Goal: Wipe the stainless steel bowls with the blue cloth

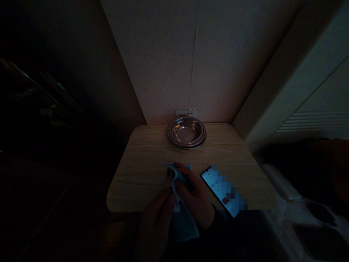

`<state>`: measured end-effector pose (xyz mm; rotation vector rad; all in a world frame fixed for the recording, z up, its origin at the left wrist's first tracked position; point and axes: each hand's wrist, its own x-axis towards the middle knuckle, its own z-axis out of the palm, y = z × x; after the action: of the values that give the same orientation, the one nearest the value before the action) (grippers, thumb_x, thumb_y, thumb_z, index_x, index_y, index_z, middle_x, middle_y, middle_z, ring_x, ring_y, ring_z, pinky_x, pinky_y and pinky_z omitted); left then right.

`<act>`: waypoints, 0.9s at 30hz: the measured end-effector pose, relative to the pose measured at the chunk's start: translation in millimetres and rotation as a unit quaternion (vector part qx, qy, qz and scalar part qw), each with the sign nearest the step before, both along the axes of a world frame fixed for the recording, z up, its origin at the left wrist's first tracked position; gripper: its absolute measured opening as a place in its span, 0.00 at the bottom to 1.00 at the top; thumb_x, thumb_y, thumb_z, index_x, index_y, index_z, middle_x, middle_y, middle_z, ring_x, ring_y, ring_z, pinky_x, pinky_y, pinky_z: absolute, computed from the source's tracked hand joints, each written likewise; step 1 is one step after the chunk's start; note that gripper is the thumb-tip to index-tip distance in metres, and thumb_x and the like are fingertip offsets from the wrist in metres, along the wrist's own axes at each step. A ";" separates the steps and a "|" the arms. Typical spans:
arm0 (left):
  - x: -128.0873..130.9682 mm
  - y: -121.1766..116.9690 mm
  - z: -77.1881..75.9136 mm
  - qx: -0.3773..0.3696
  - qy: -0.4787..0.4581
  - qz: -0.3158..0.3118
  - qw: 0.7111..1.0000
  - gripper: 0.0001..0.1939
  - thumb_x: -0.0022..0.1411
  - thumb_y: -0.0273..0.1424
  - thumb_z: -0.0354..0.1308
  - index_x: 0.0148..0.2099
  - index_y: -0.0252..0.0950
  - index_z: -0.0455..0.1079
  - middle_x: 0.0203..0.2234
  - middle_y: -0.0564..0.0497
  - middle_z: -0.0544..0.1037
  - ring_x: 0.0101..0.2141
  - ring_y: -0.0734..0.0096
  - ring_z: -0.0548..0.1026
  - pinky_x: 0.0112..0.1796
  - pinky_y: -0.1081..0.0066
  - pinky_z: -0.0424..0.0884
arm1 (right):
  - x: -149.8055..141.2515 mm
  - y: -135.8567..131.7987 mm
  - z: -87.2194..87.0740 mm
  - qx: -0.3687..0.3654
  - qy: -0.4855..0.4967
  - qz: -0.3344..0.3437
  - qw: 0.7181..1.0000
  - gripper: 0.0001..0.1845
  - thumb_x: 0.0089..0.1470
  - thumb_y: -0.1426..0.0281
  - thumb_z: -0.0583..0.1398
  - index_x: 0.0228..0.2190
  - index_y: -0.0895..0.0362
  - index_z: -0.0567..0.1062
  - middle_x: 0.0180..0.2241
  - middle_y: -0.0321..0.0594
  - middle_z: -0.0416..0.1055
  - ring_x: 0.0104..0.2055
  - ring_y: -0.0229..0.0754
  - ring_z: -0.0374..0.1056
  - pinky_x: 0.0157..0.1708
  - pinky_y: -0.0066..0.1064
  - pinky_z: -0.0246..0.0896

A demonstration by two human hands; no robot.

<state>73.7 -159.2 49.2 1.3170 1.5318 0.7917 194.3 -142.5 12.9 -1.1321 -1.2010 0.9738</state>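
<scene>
A light-blue cloth [185, 223] hangs down over the front edge of the small wooden table, its upper part bunched up. My right hand [196, 200] is closed on the upper part of the cloth, thumb and fingers folding it. My left hand [158, 213] is closed beside it, fingertips pinched near the cloth's left edge. Between the hands shows a small pale, partly see-through thing [169, 178], mostly covered by cloth and fingers; the dim light hides its kind.
Stacked metal bowls [186, 142] stand at the back of the wooden table [141, 160], before a wall socket [186, 112]. A lit phone [218, 187] showing a timer lies right of my hands. A louvred panel [316, 120] is at the right; the left side is dark.
</scene>
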 end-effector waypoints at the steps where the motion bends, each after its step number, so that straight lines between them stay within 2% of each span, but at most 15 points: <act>1: -0.4 0.1 0.4 0.001 0.005 0.001 1.000 0.22 0.56 0.44 0.50 0.45 0.37 0.74 0.43 0.48 0.78 0.45 0.61 0.74 0.48 0.67 0.67 | 0.2 -1.5 -0.3 0.004 -0.007 0.003 1.000 0.18 0.51 0.72 0.59 0.46 0.52 0.71 0.55 0.43 0.64 0.58 0.46 0.58 0.58 0.46 0.49; 4: -1.8 -0.4 -0.2 -0.003 0.014 -0.011 1.000 0.22 0.57 0.43 0.48 0.46 0.37 0.74 0.44 0.46 0.78 0.44 0.61 0.75 0.48 0.66 0.67 | 2.9 -7.8 -0.9 0.012 -0.029 0.023 0.999 0.23 0.50 0.73 0.59 0.50 0.50 0.69 0.57 0.43 0.60 0.61 0.46 0.53 0.59 0.47 0.45; 7: -3.0 -1.6 -3.7 -0.011 0.017 -0.022 1.000 0.22 0.57 0.44 0.50 0.46 0.37 0.74 0.43 0.46 0.78 0.43 0.60 0.75 0.48 0.64 0.68 | 6.9 -12.6 -0.6 0.017 -0.035 0.036 0.999 0.22 0.52 0.73 0.58 0.50 0.49 0.69 0.57 0.43 0.61 0.60 0.46 0.54 0.58 0.48 0.47; 12: -7.0 -4.2 -8.6 -0.043 0.028 -0.001 0.999 0.24 0.55 0.46 0.51 0.48 0.38 0.73 0.47 0.46 0.76 0.47 0.57 0.73 0.51 0.60 0.65 | 7.0 -17.7 0.3 0.046 -0.061 0.048 0.996 0.23 0.50 0.75 0.59 0.48 0.49 0.70 0.56 0.42 0.61 0.61 0.47 0.52 0.58 0.49 0.47; 16: -7.9 -8.3 -6.4 -0.024 0.047 -0.011 0.999 0.23 0.58 0.45 0.48 0.49 0.39 0.72 0.47 0.47 0.76 0.46 0.59 0.74 0.51 0.63 0.65 | 3.4 -13.0 -1.6 0.036 -0.042 0.030 0.998 0.21 0.51 0.74 0.59 0.48 0.50 0.69 0.56 0.42 0.61 0.60 0.46 0.54 0.58 0.47 0.47; 21: -7.2 -10.0 -5.9 0.022 0.065 -0.034 0.997 0.21 0.59 0.43 0.49 0.47 0.39 0.74 0.46 0.47 0.76 0.45 0.62 0.74 0.49 0.67 0.66 | 2.1 0.2 -0.5 -0.036 0.022 0.027 0.999 0.17 0.53 0.70 0.58 0.46 0.52 0.70 0.54 0.42 0.65 0.56 0.45 0.60 0.57 0.45 0.51; 27: -8.2 -4.4 -5.9 0.012 0.047 -0.039 0.998 0.22 0.60 0.43 0.46 0.48 0.38 0.73 0.47 0.46 0.76 0.48 0.60 0.73 0.50 0.66 0.66 | 1.5 -12.3 -1.0 0.002 -0.015 0.022 1.000 0.23 0.50 0.71 0.60 0.50 0.49 0.68 0.57 0.41 0.60 0.60 0.46 0.54 0.59 0.46 0.47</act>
<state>65.5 -163.6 43.3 1.4411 1.5382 0.7081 195.8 -154.8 11.9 -1.1250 -1.2548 0.9908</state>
